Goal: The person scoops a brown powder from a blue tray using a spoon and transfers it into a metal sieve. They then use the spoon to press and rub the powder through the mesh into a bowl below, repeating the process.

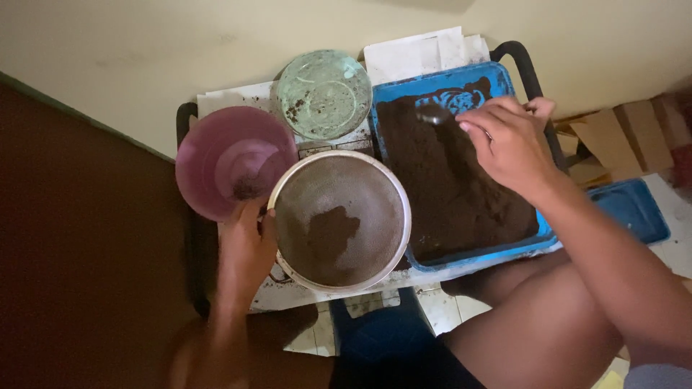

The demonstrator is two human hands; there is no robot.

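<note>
White paper sheets [422,52] lie behind a blue tray [481,74] of dark powder [447,180]. The right hand [508,140] pinches a spoon [432,114] over the powder, fingers pressed together. The left hand [246,241] grips the rim of a round sieve [339,220], beside a pink bowl [223,155] and a green bowl [324,94].

Bowls [234,162] crowd sieve [339,220]; tray [504,248] perhaps reachable.

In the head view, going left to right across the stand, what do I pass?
Pink bowl → left hand gripping the sieve's rim → round metal sieve with some brown powder → blue tray of dark powder → right hand holding a spoon over the tray. The green glass dish sits farther back, between bowl and tray.
</note>
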